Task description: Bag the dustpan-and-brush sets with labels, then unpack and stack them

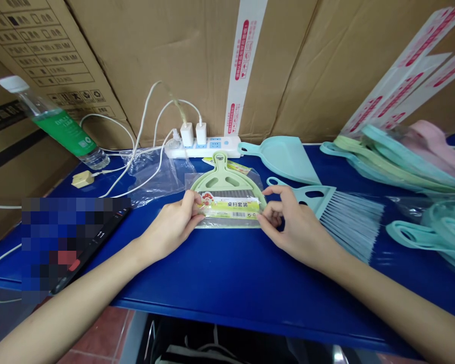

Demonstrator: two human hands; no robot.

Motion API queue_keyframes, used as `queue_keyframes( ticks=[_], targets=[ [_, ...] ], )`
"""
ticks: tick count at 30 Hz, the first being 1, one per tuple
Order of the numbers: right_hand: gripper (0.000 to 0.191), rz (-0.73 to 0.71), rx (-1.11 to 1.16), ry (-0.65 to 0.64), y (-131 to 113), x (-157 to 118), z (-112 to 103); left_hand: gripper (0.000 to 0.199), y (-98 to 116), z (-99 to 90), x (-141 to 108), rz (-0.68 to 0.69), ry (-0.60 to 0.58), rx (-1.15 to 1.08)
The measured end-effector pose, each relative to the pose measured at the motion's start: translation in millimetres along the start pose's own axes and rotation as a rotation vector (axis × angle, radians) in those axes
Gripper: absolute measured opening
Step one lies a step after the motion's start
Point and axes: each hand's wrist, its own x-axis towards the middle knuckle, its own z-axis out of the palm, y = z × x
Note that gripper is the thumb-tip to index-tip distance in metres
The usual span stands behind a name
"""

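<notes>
While the left hand [170,227] and right hand [293,225] pinch opposite edges of the bagged green dustpan [227,189], its handle points straight ahead, away from the person, on the blue tabletop [227,273].

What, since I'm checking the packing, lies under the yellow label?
A pale green dustpan with grey bristles shows above the label, inside a clear bag; the part directly beneath the label is covered.

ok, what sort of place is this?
Probably a small packing or stock area for housewares: big printed cardboard cartons behind a blue table, pastel plastic dustpans in bags piled on it, and a labelled dustpan-and-brush set in clear plastic.
</notes>
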Motion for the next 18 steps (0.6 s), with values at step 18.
queue_keyframes(
  ticks=[18],
  targets=[
    [0.028, -0.196, -0.143, 0.109, 10.6, 5.3, -3.9, 0.019, 0.9, 0.4, 0.5, 0.013, -0.006, -0.053]
  ],
)
